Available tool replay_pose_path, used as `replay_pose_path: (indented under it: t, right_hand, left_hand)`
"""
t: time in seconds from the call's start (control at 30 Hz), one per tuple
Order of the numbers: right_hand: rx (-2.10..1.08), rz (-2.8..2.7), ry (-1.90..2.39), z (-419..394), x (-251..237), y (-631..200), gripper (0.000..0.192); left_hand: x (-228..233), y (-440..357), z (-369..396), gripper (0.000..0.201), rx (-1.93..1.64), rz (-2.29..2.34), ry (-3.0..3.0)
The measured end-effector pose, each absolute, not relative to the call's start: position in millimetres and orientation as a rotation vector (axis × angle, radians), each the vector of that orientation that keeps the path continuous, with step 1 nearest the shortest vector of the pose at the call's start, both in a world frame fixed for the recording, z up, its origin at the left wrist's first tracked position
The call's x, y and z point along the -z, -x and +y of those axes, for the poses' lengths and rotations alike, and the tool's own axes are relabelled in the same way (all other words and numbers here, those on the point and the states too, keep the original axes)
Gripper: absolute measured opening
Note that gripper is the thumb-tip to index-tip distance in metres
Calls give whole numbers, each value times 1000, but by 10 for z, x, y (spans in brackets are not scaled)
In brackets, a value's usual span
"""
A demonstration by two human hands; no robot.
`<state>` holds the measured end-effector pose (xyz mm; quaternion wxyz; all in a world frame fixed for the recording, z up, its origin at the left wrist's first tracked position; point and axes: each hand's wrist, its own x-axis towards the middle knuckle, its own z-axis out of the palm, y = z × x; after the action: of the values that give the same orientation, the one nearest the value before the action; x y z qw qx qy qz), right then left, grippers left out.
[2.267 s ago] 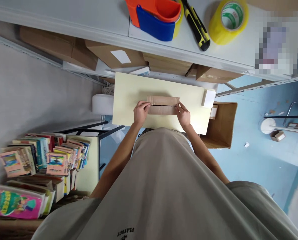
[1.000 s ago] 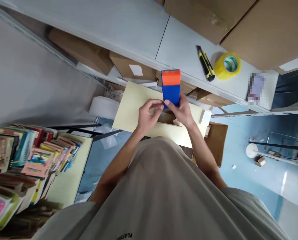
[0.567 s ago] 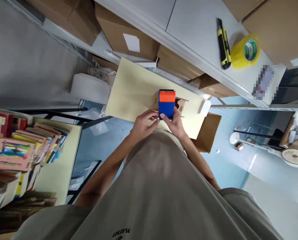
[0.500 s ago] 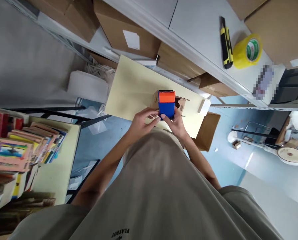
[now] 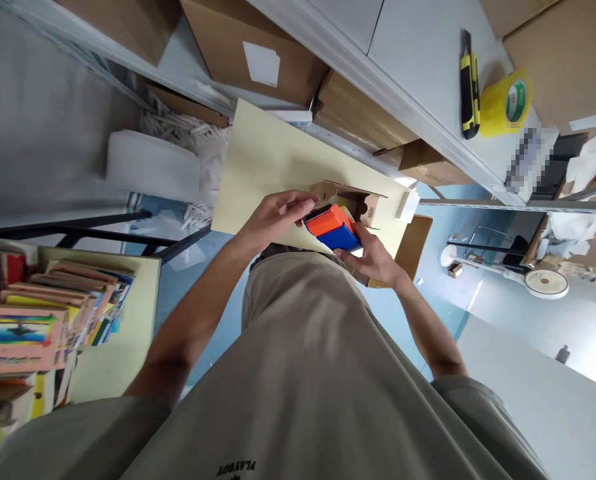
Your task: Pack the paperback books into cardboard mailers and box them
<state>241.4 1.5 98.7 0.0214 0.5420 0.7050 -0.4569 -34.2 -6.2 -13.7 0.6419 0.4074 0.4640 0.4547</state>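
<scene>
At the far left a stack of books [image 5: 53,313] lies on a low table. The left hand [image 5: 273,217] comes in from about 8 o'clock; its fingers are curled and pinch something at the upper left end of the tape dispenser [image 5: 333,228], probably the tape end, though this is too small to tell. The right hand [image 5: 371,257] grasps the orange and blue dispenser from below, at its 4 o'clock side. The dispenser's long axis is tilted, from 10 o'clock down to 4 o'clock. The small cardboard box [image 5: 351,200] stands with open flaps on the pale counter [image 5: 268,160], just beyond the dispenser at about 1 o'clock, nearer to the right hand. Far right, on the shelf [image 5: 418,60], lie a utility knife [image 5: 469,83] and a yellow tape roll [image 5: 508,103].
</scene>
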Motion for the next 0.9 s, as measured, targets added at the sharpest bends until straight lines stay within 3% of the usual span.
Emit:
replay_pose_path:
  t: [0.2,0.4,0.53,0.77,0.9]
  right_hand:
    - [1293,2105,-1560,57,-1166,-2277,62]
    - [1159,2002,-1487,229,-1300,-2162,51]
    - [1072,1903,-1476,372,-1326,-2051,54]
    - [1078,1680,-1305,858,-1736,-2085,62]
    - [962,1595,-1352,1150,-2048,-2132,69]
  left_hand:
    - [206,403,-17,55,-896,923,-782]
    - [255,343,-95,42,-933,889,-593]
    - [390,192,-143,34,-995,959,-543]
    - [677,21,-158,45,-1016,1012,-442]
    - [1040,39,12,40,-1087,1109,-315]
